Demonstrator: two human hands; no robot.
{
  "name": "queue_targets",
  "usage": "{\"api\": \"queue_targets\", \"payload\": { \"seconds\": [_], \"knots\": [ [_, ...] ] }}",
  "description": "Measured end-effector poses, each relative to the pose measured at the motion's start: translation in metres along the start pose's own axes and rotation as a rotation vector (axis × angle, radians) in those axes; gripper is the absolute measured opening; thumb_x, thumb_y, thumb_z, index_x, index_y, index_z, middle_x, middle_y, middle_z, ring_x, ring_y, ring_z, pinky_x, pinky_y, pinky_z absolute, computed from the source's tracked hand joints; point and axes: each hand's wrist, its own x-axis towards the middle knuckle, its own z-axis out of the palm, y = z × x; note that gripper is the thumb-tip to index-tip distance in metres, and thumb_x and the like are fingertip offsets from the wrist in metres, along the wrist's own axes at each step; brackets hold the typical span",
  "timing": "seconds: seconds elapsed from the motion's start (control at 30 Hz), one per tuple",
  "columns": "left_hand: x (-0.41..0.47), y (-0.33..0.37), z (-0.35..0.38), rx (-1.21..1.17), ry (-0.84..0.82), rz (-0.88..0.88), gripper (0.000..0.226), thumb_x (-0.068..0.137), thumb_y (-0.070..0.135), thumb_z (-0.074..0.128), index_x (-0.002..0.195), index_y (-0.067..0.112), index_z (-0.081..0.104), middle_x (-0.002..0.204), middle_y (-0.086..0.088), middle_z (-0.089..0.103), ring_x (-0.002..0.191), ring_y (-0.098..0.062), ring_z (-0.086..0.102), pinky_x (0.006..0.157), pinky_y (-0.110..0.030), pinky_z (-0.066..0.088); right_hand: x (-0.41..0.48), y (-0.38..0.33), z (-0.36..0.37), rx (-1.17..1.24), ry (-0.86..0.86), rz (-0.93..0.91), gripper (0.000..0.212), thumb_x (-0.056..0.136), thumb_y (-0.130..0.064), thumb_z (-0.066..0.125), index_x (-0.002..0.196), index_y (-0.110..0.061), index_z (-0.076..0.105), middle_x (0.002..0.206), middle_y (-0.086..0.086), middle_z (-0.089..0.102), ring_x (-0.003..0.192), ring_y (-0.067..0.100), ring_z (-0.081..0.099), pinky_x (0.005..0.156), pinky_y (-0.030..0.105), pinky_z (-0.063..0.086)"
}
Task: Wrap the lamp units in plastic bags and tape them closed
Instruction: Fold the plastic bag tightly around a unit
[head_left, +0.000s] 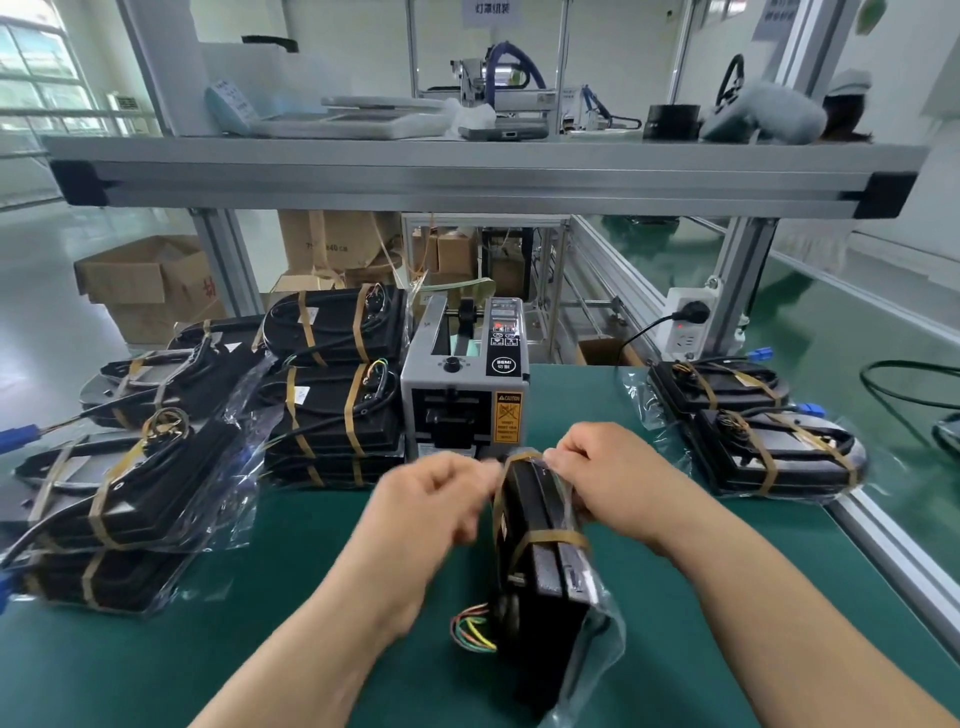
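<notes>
Lamp (540, 561), black and banded with tan tape (556, 538), stands on edge in a clear bag (597, 644) at lower centre on the green counter (260, 649). Right grip (597, 467) pinches the bag at the lamp's top. Left grip (431, 499) is blurred and curled just beside; its hold is unclear. The dispenser (462, 384) behind reads "CAUTION" and "SEMI".

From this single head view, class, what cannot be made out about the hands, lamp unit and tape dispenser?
Head view:
- Left hand: motion blur hides whether its fingers hold anything.
- Black lamp unit in a clear plastic bag: top end covered by the gripping right hand.
- Grey tape dispenser: yellow caution label too small to read.
- Bagged lamp stack: cut by left edge.
</notes>
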Motion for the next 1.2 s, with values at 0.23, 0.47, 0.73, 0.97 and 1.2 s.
{"api": "queue_targets", "payload": {
  "seconds": [0.23,0.47,0.73,0.97,1.2],
  "knots": [
    [0.089,-0.026,-0.012,-0.301,0.403,-0.366,0.013,0.093,0.021,0.068,0.084,0.012,0.070,0.054,0.007,0.060,0.043,-0.003,0.049,0.042,-0.017,0.039,0.002,0.021,-0.002,0.459,-0.151,0.179,0.028,0.104,-0.017,0.051,0.077,-0.010,0.055,0.054,-0.003,0.048,0.041,0.001,0.046,0.048,0.017,0.050],
    [0.112,-0.017,0.002,-0.439,0.481,-0.433,0.008,0.092,0.018,0.069,0.091,0.010,0.068,0.055,0.004,0.063,0.036,-0.002,0.053,0.035,-0.013,0.038,0.002,0.031,-0.006,0.536,-0.184,0.197,0.029,0.103,-0.018,0.053,0.074,-0.012,0.054,0.060,-0.002,0.049,0.047,0.003,0.045,0.052,0.019,0.051],
    [0.113,-0.014,0.016,-0.545,0.660,-0.405,0.016,0.084,0.008,0.063,0.071,0.013,0.056,0.039,0.006,0.051,0.034,-0.005,0.045,0.036,-0.015,0.033,0.000,0.030,-0.002,0.551,-0.188,0.141,0.028,0.102,-0.017,0.056,0.074,-0.013,0.055,0.062,-0.004,0.051,0.048,0.002,0.048,0.056,0.020,0.053],
    [0.068,-0.007,0.002,-0.311,0.237,-0.149,0.026,0.089,0.010,0.064,0.065,0.018,0.061,0.057,0.004,0.050,0.044,-0.005,0.042,0.046,-0.016,0.038,-0.002,0.029,0.000,0.587,-0.179,0.138,0.027,0.101,-0.019,0.057,0.075,-0.013,0.054,0.063,-0.002,0.051,0.048,0.004,0.048,0.056,0.021,0.053],
    [0.033,0.027,0.008,0.208,-0.281,-0.107,0.025,0.094,0.014,0.059,0.070,0.021,0.063,0.059,0.006,0.046,0.052,-0.006,0.038,0.055,-0.021,0.034,-0.003,0.024,0.009,0.585,-0.202,0.131,0.029,0.100,-0.023,0.059,0.073,-0.014,0.053,0.052,-0.006,0.049,0.043,0.004,0.046,0.053,0.019,0.052]
  ]
}}
